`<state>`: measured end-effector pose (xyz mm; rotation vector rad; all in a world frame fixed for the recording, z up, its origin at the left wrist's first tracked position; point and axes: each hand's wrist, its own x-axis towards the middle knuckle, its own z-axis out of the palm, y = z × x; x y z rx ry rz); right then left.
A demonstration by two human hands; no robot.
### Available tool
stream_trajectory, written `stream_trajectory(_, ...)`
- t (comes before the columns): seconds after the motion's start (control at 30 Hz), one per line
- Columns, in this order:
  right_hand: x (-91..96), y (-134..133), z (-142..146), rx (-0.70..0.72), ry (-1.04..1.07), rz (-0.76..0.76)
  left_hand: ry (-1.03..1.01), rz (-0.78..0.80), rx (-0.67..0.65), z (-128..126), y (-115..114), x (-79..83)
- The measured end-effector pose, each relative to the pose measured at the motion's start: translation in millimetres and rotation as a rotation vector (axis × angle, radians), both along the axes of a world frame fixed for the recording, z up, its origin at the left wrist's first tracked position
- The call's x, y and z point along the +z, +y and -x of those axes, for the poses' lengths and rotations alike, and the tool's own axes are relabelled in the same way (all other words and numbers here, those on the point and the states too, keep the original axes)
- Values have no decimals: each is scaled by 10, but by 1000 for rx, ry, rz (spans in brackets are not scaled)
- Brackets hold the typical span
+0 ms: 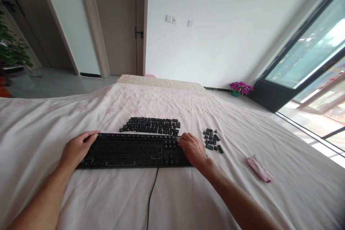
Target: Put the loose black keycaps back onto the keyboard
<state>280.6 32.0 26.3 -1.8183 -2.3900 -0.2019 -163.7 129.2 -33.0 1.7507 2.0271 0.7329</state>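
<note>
A black keyboard (126, 151) lies on the cloth. Its main key area is largely bare of keycaps, while the top row and the arrow cluster still carry them. My left hand (78, 147) grips the keyboard's left end, thumb along the upper edge. Over the number-pad side, my right hand (192, 147) has its fingers bent and closed near the upper right keys; whatever they pinch is hidden. Just beyond the keyboard, loose black keycaps (151, 125) sit in tight rows. A smaller scattered group of keycaps (211, 138) lies to the right of my right hand.
A pale flowered cloth (172, 97) covers the surface. A black cable (151, 197) runs from the keyboard toward me. At the right lies a small pink pouch-like item (259, 169). Purple flowers (240, 88) stand by the wall; a leafy plant (12, 43) is far left.
</note>
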Motion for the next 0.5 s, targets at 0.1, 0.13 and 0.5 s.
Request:
stream_trajectory(0.1,-40,-49,26,2,-9,-16,2,10,5,0,-1,2)
stream_trajectory(0.13,-51,-64,34,3,-10,-17,4,13,7,-1,-2,4)
stream_trajectory(0.5,-29,-214,116,0,31,6,13,-3,1,10,5,-3)
